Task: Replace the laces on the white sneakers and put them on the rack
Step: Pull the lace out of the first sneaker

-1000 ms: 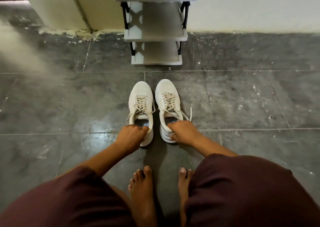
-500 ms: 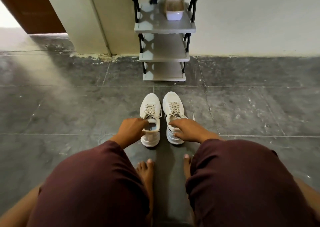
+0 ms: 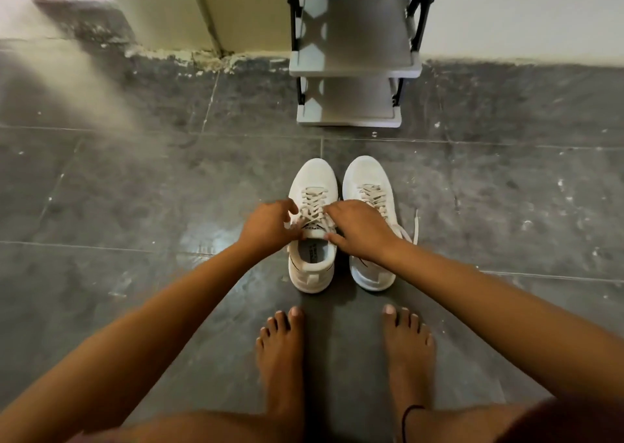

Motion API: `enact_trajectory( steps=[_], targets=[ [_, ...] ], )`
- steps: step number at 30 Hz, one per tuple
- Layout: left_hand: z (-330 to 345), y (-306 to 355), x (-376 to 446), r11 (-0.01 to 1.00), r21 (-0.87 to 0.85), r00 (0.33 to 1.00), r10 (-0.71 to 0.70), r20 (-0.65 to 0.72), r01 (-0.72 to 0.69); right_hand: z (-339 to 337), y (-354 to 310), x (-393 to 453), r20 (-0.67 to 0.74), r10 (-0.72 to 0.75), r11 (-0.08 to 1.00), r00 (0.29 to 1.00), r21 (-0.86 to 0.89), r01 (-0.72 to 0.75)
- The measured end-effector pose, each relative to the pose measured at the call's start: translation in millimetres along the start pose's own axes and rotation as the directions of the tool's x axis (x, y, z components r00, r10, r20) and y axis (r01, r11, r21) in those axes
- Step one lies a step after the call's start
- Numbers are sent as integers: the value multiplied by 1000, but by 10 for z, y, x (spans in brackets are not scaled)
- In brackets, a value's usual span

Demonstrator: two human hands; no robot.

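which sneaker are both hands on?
The left sneaker: left hand and right hand are both at its laces. The right sneaker sits beside it, partly under the right wrist.

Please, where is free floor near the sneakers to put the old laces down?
Bare tiles lie left of the left sneaker, out to the wall corner, and right of the right sneaker, past its loose lace end. A strip is free between the toes and the rack. Crowded: both hands over the left sneaker.
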State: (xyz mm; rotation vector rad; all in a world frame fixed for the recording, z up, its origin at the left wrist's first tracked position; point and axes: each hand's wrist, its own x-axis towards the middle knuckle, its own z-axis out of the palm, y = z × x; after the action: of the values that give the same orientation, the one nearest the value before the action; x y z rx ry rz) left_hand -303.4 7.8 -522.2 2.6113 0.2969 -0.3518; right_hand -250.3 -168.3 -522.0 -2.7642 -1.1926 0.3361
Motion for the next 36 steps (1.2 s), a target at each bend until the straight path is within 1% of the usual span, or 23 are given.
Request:
enact_trajectory(
  steps=[2, 5, 9, 10, 12, 15, 18, 20, 21, 23, 25, 28, 29, 30, 31, 32, 33, 34, 35, 36],
  targets=[
    [127, -7, 25, 999, -41, 999, -32, 5, 33, 51, -18, 78, -4, 36, 999, 999, -3, -36],
    [215, -37, 24, 997, -76, 997, -27, -68, 22, 149, -43, 95, -50, 80, 997, 996, 23, -79],
    [155, 1, 3, 998, -63, 991, -1, -136, -8, 200, -43, -2, -101, 127, 989, 987, 92, -117],
    [125, 6, -6, 997, -79, 991, -10, -134, -1, 194, -39, -25, -118, 131, 987, 984, 110, -118],
    [88, -27, -15, 992, -121, 995, -51, -88, 41, 180, -44, -62, -125, 130, 984, 984, 140, -112],
    [133, -85, -75, 984, -160, 996, -83, -12, 80, 213, -96, -101, -79, 94, 992, 992, 89, -86],
    [133, -99, -132, 979, -187, 996, -84, -6, 82, 228, -99, -122, -97, 95, 992, 991, 98, -86],
    [8, -142, -140, 947, -305, 994, -105, 9, 103, 218, -93, -130, -99, 88, 992, 991, 104, -78],
    [-75, -170, -139, 924, -367, 994, -112, -3, 103, 215, -90, -129, -98, 85, 992, 992, 107, -74],
    [-235, -218, -138, 905, -417, 993, -108, -48, 78, 208, -96, -127, -95, 83, 991, 992, 111, -73],
    [-320, -196, -154, 889, -454, 994, -91, -61, 54, 208, -104, -131, -97, 88, 990, 991, 118, -77],
    [-334, -151, -148, 813, -577, 990, -127, -55, 72, 215, -110, -125, -110, 93, 990, 990, 111, -81],
    [-335, -156, -131, 822, -565, 991, -124, -52, 73, 219, -113, -122, -107, 95, 991, 990, 106, -84],
    [-336, -172, -110, 858, -508, 993, -112, -46, 74, 224, -114, -121, -104, 94, 992, 990, 98, -84],
    [-339, -200, -88, 917, -391, 994, -101, -42, 77, 225, -114, -121, -107, 94, 992, 990, 95, -84],
    [-339, -224, -82, 975, -205, 994, -99, -44, 88, 220, -114, -124, -114, 96, 992, 989, 98, -85],
    [-329, -218, -93, 995, -14, 994, -98, -58, 97, 217, -113, -128, -135, 97, 991, 986, 106, -83],
    [-297, -203, -113, 988, 123, 994, -85, -74, 93, 217, -118, -135, -173, 89, 990, 981, 122, -68],
    [-255, -175, -140, 982, 176, 994, -59, -91, 74, 219, -126, -140, -214, 68, 990, 974, 136, -39],
    [-206, -143, -162, 984, 171, 995, -41, -89, 56, 229, -134, -142, -253, 42, 989, 966, 145, -5]
  ],
)
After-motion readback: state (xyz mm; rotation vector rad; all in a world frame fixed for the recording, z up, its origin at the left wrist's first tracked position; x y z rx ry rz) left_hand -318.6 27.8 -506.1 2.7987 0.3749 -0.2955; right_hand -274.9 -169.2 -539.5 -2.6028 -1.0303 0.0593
